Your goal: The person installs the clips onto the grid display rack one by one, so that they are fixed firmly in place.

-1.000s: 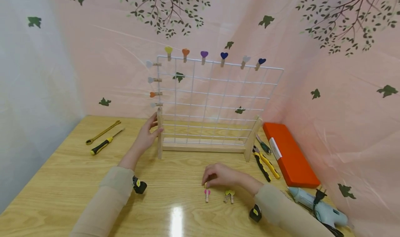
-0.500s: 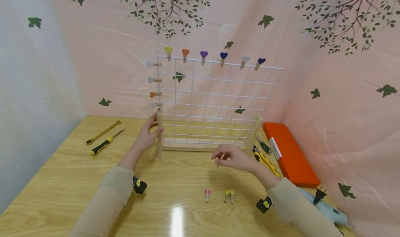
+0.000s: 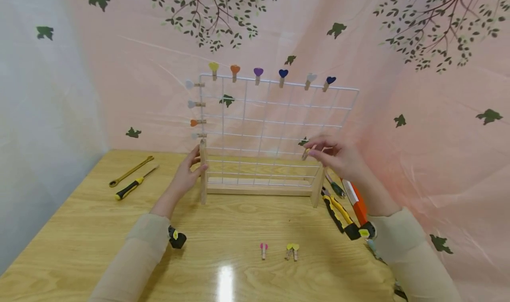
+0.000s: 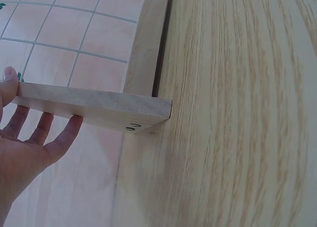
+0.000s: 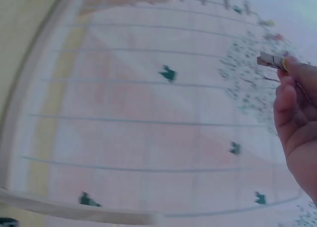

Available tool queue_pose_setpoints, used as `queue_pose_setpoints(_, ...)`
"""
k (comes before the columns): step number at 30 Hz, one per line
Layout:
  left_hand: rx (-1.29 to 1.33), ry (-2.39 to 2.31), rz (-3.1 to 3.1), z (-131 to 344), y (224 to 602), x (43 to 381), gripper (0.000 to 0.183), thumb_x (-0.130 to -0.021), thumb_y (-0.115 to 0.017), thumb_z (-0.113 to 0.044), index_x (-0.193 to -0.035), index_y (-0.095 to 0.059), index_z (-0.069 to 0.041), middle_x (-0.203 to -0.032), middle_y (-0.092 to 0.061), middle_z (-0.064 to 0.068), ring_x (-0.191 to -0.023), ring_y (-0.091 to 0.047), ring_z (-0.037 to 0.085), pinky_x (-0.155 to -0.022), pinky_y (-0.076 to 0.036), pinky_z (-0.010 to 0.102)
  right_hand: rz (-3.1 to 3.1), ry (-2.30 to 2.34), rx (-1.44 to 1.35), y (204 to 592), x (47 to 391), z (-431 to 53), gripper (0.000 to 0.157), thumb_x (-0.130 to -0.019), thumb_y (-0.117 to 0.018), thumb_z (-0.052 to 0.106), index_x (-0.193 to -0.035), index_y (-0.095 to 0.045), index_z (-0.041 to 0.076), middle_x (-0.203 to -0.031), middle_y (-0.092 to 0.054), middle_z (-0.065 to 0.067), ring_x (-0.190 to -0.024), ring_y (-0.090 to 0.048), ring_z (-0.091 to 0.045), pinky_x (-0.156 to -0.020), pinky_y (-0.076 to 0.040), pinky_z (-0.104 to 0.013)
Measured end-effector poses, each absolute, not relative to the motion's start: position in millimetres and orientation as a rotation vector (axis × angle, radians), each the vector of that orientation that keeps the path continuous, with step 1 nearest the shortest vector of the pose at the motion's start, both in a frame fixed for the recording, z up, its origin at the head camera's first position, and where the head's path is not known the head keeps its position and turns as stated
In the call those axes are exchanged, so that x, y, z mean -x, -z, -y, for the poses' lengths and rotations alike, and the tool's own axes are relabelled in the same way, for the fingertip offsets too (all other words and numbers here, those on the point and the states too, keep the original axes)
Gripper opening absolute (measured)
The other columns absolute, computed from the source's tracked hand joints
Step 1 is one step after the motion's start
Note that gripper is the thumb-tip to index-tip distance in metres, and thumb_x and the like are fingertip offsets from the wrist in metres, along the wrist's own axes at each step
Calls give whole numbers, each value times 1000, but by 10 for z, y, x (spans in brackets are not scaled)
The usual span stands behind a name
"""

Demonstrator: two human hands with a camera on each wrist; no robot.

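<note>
A white wire grid (image 3: 261, 117) stands upright in a wooden base (image 3: 259, 190). Heart-topped clothespins line its top wire, such as a purple one (image 3: 258, 75), and several more grip its left edge, among them an orange one (image 3: 195, 122). My left hand (image 3: 185, 171) holds the base's left upright (image 4: 94, 101), thumb on one side and fingers on the other. Between thumb and fingertips my right hand (image 3: 338, 156) pinches a small wooden clothespin (image 5: 271, 61) with a yellow top, in front of the grid's lower right part. A pink clothespin (image 3: 264, 251) and two yellow clothespins (image 3: 292, 252) lie on the table.
A wrench (image 3: 131, 171) and a screwdriver (image 3: 135, 183) lie at the left. Right of the base are yellow-black pliers (image 3: 334, 210), a green-handled tool (image 3: 335, 187) and a red box (image 3: 359, 209), partly hidden by my right arm. A patterned pink curtain (image 3: 159, 80) hangs behind.
My right hand has lifted a clothespin from the table and carried it up and right to the grid's right side. My left hand stays on the upright.
</note>
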State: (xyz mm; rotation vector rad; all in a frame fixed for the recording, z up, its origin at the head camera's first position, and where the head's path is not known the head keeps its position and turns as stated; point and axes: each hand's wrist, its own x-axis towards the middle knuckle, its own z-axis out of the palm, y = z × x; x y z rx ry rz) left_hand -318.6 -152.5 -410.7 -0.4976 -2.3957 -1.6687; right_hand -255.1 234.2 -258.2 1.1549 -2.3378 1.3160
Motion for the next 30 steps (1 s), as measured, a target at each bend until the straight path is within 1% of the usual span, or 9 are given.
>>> queue_pose_setpoints(3,495,1688,2396,1533,4095,3167,68,-89,-53,-14,-144,-13,-21,-138,-29,18,-123,-33,37,-83,-48,47,2227,-1227,-1106,2290,2529,-2367,19,-81,-55,-12,-98,-62,-7,-90,-59,-8,-57,-44,-12,-44,-35,-18)
queue_pose_setpoints(6,498,1690,2401,1538,4091,3163,69,-89,-53,-14,-144,-12,-22,-139,-29,17,-124,-33,36,-82,-48,47,2151,-1141,-1053,2010,2499,-2396,18,-80,-55,-13,-97,-61,-11,-86,-59,-5,-55,-40,-11,-44,-31,-17)
queue_pose_setpoints(10,501,1691,2404,1539,4095,3168,69,-89,-53,-16,-144,-12,-23,-139,-28,16,-124,-33,35,-82,-48,47,2084,-1015,-986,1750,2565,-2474,18,-80,-58,-8,-97,-64,-7,-81,-59,-3,-50,-31,-8,-42,-24,-19)
queue_pose_setpoints(13,500,1687,2409,1537,4087,3161,69,-89,-54,-18,-144,-12,-23,-140,-28,16,-124,-33,35,-83,-48,47,2054,-944,-909,1622,2646,-2519,17,-81,-60,-4,-96,-66,-4,-75,-56,-1,-49,-29,-8,-43,-22,-19)
queue_pose_setpoints(16,498,1679,2419,1535,4080,3153,70,-89,-54,-20,-144,-12,-22,-141,-28,16,-124,-33,35,-83,-48,46,2040,-878,-839,1523,2716,-2549,15,-82,-60,-1,-95,-67,-2,-67,-51,2,-49,-30,-8,-42,-22,-19)
queue_pose_setpoints(20,498,1671,2427,1534,4080,3155,69,-89,-53,-20,-144,-12,-22,-140,-27,16,-124,-33,35,-83,-48,46,2026,-835,-781,1434,2808,-2585,14,-82,-61,2,-93,-68,-2,-61,-49,4,-46,-29,-7,-41,-21,-19)
queue_pose_setpoints(23,499,1670,2429,1533,4086,3159,69,-89,-53,-20,-144,-12,-23,-140,-27,16,-125,-33,36,-83,-48,46,2053,-813,-713,1404,2848,-2612,14,-82,-61,4,-93,-69,0,-64,-52,6,-46,-28,-7,-41,-21,-19)
queue_pose_setpoints(26,495,1667,2433,1535,4098,3165,69,-89,-53,-21,-144,-12,-24,-140,-27,16,-125,-32,36,-83,-49,46,2099,-767,-653,1400,2873,-2638,15,-83,-61,6,-94,-69,1,-72,-57,5,-47,-28,-8,-41,-22,-19)
queue_pose_setpoints(30,487,1674,2435,1540,4102,3163,69,-89,-53,-22,-144,-12,-25,-140,-27,16,-125,-32,36,-83,-48,46,2161,-756,-606,1431,2957,-2704,16,-83,-61,8,-96,-69,3,-73,-57,4,-47,-29,-8,-41,-22,-19)
